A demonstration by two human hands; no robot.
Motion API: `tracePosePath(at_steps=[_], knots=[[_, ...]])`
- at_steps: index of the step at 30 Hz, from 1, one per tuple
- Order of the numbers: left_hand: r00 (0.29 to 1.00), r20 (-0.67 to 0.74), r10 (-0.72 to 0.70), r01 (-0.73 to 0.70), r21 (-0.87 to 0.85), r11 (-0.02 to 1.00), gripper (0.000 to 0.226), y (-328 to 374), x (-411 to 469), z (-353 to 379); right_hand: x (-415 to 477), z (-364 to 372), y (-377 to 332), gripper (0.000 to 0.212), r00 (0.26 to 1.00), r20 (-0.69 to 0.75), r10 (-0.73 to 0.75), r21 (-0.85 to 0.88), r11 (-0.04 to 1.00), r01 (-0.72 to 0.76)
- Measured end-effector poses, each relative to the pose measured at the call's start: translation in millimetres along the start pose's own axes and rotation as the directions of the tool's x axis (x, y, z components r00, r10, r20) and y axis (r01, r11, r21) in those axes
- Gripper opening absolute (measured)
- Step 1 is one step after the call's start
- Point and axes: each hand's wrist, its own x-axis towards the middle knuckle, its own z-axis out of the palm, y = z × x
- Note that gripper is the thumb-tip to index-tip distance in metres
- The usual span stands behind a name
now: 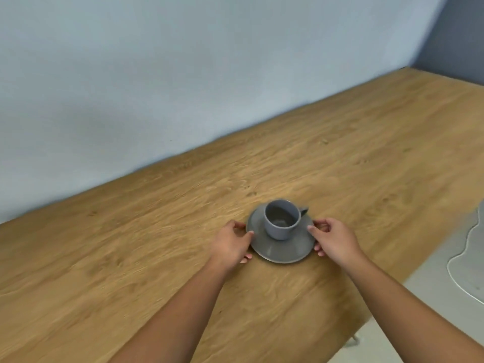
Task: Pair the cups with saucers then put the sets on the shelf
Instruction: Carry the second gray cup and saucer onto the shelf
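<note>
Seemingly, saucer between both hands.

No text, label, brand, number or sign can be read anywhere in this view.
</note>
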Motion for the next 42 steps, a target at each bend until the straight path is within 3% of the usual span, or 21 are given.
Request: tracePosePath(at_steps=[4,12,22,27,33,42], knots=[[0.999,-0.023,0.046,-0.047,-0.025,0.999,0.015,-3.5,6.2,8.1,16.9,3.8,-2.7,0.011,0.994,0.075,-0.082,-0.106,0.99,0.09],[0.995,-0.082,0.055,-0.071,-0.211,0.975,0.02,-14.8,1.0,-10.2,16.4,14.8,-22.7,0.014,0.976,0.125,-0.179,0.0,0.984,0.18],[0.924,-0.382,-0.004,-0.125,-0.313,0.942,0.023,-64.1,-66.9,-128.8,-33.6,119.9,-100.9,0.02,0.859,0.376,-0.346,0.066,0.935,0.348],[0.839,-0.535,-0.1,-0.109,-0.346,0.932,0.021,-108.4,-125.5,-202.8,-91.2,200.5,-136.8,0.02,0.76,0.524,-0.385,0.091,0.912,0.4],[0.677,-0.7,-0.229,-0.064,-0.366,0.928,0.018,-169.9,-206.0,-277.7,-178.2,297.7,-168.4,0.013,0.579,0.708,-0.404,0.124,0.879,0.461],[0.425,-0.802,-0.42,0.079,-0.43,0.899,0.016,-262.2,-288.5,-358.4,-285.8,426.8,-183.5,0.009,0.346,0.875,-0.337,0.133,0.856,0.499]])
